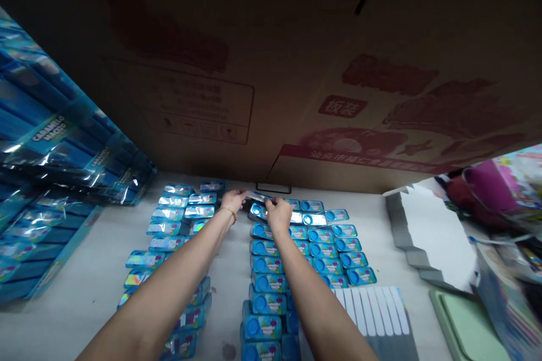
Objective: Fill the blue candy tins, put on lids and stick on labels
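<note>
My left hand (234,201) is closed in a pinch at one end of a thin pale strip (253,196), near the back of the table. At the strip's other end, my right hand (278,214) has its fingers closed too. Just below the strip lies a small blue tin (256,210), partly hidden by my right hand. Rows of blue tins with colourful labels (266,265) run towards me under my right arm. More blue tins (167,214), some with shiny tops, lie in looser rows to the left. A sheet of white strip labels (372,310) rests by my right forearm.
A large cardboard box (275,124) rises along the table's back. Packed blue display boxes (55,130) are stacked at the left. To the right are a stepped white card piece (427,237), a light green tray (470,324) and blurred bright packages (508,180).
</note>
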A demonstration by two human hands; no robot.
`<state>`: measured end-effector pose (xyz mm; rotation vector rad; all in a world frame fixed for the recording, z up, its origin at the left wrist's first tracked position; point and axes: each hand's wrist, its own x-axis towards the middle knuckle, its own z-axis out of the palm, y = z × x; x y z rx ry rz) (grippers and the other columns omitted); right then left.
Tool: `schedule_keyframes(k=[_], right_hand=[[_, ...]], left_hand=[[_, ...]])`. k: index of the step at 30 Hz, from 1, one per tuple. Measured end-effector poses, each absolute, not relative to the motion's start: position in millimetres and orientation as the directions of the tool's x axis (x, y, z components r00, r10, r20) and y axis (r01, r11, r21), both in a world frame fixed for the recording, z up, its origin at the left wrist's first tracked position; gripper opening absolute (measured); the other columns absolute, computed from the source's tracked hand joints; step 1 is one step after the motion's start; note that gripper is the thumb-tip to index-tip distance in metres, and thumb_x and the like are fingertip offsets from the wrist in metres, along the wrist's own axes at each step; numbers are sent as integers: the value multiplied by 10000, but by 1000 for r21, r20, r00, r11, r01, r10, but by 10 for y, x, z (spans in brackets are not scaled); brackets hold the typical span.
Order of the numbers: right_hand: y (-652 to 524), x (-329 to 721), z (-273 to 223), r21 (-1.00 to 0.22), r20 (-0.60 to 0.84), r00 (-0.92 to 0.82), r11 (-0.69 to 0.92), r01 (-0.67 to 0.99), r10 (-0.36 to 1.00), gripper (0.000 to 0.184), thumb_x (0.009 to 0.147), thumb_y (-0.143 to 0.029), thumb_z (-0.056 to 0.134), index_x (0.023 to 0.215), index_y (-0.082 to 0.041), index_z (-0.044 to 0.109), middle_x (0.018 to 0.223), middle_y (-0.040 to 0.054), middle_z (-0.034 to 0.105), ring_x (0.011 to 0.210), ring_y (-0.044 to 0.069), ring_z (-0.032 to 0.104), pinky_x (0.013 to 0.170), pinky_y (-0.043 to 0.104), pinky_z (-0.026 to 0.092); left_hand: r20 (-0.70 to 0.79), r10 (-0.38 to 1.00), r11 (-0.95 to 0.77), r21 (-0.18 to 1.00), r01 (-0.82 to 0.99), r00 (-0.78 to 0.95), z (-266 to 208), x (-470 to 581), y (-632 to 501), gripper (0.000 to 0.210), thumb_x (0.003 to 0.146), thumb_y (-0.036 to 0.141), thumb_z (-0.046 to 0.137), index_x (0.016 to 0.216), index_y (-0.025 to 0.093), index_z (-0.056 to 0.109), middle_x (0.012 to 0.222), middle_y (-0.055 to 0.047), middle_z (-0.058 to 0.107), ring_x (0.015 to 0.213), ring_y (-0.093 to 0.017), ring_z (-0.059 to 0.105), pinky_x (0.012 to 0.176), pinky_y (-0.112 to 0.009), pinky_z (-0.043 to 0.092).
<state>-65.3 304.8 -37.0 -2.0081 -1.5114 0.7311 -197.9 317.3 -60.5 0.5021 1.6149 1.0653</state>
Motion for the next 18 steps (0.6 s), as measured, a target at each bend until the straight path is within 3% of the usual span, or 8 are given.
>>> schedule_keyframes(k=[5, 10, 14, 18], right_hand=[[3097, -669, -395, -503, -133, 204, -243, 829, 970, 255, 750, -327, 445, 777, -180, 652, 755, 78, 641, 695, 187, 570, 573, 246, 340], [3052, -695, -398, -345, -75, 93, -113, 932, 993, 233, 797, -285, 414, 877, -194, 612, 860, 66, 595, 735, 171, 554, 576, 241, 335], [2994, -660, -402, -218, -21, -36, 31, 975, 999, 274, 833, -227, 361, 1021, -224, 561, 921, 64, 545, 778, 158, 534, 572, 234, 328], [2967, -572, -428, -128, -22, -99, 96, 987, 995, 285, 842, -214, 342, 1017, -234, 567, 917, 68, 519, 783, 162, 519, 590, 243, 329]], left_hand=[[-559, 760, 562, 821, -97, -332, -733, -1915, 3233, 223, 598, 319, 641, 694, 124, 592, 539, 6, 546, 444, -67, 455, 364, -164, 267], [-520, 781, 561, 827, 23, -346, -869, -1853, 3228, 188, 646, 268, 587, 754, 119, 625, 573, -23, 596, 509, -102, 532, 393, -169, 331], [-439, 807, 526, 838, 146, -394, -957, -1872, 3222, 200, 622, 171, 580, 808, 125, 638, 692, -56, 644, 651, -148, 594, 515, -202, 427], [-329, 841, 469, 839, 276, -429, -939, -1915, 3202, 258, 652, 127, 512, 880, 113, 633, 849, -101, 650, 823, -194, 592, 690, -269, 457]])
